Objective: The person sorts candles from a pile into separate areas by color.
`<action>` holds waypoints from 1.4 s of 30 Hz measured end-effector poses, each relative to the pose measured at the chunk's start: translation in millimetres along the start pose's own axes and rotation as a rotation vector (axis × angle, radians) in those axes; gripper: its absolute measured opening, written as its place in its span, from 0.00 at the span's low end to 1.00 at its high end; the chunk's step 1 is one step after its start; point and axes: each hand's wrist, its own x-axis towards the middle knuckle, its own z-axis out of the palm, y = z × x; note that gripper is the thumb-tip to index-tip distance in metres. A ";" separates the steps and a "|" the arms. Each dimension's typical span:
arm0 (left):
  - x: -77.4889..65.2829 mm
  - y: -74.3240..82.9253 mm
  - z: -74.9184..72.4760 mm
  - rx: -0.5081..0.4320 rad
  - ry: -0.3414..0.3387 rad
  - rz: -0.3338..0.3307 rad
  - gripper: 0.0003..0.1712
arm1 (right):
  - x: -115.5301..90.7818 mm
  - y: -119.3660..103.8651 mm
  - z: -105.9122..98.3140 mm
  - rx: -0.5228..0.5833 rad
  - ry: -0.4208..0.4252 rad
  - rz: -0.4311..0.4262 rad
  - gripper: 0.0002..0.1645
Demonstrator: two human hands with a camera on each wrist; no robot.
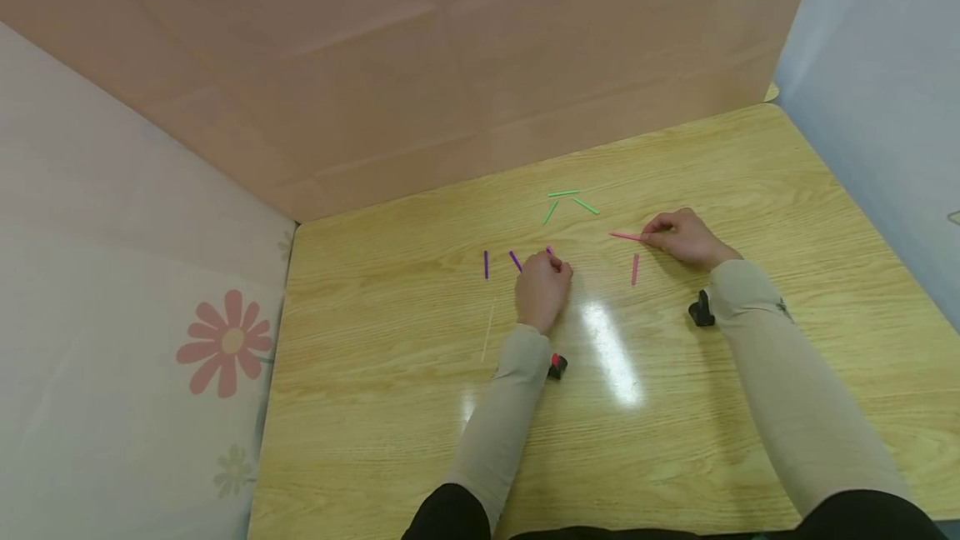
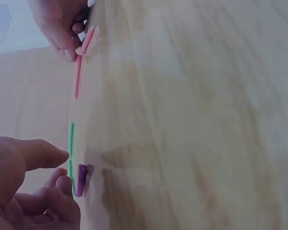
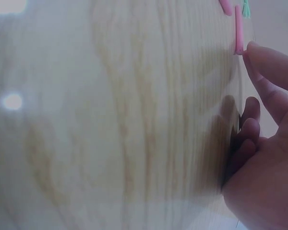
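My right hand [image 1: 684, 238] pinches one end of a pink stick [image 1: 624, 236] between thumb and fingertip, low at the table. A second pink stick [image 1: 635, 269] lies nearer to me, just below it. Over the purple sticks, my left hand [image 1: 543, 290] has its thumb and forefinger apart with nothing between them. One purple stick [image 2: 81, 179] rests on the table just past those fingertips; in the head view the hand partly covers it. Two other purple sticks lie to its left, one upright-looking stick [image 1: 486, 265] and one slanted stick [image 1: 515, 261].
Three green sticks form a loose peak farther back, topped by a level green stick [image 1: 562, 193]. A thin pale line [image 1: 488, 330] shows left of my left wrist. Cloth screens [image 1: 450, 65] border the wooden table [image 1: 360, 407]. Black devices [image 1: 702, 309] sit at both wrists.
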 end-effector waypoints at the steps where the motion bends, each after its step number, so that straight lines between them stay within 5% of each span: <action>1: 0.4 -1.2 -0.3 0.004 0.003 -0.005 0.09 | 0.0 0.2 0.0 -0.001 0.000 0.000 0.16; 35: 5.7 -3.3 3.0 0.192 0.036 0.040 0.11 | -0.9 0.1 -0.3 0.017 -0.003 0.009 0.17; 42: 6.2 -2.1 2.1 0.194 0.015 0.068 0.21 | -0.9 0.7 0.1 0.021 0.011 0.018 0.16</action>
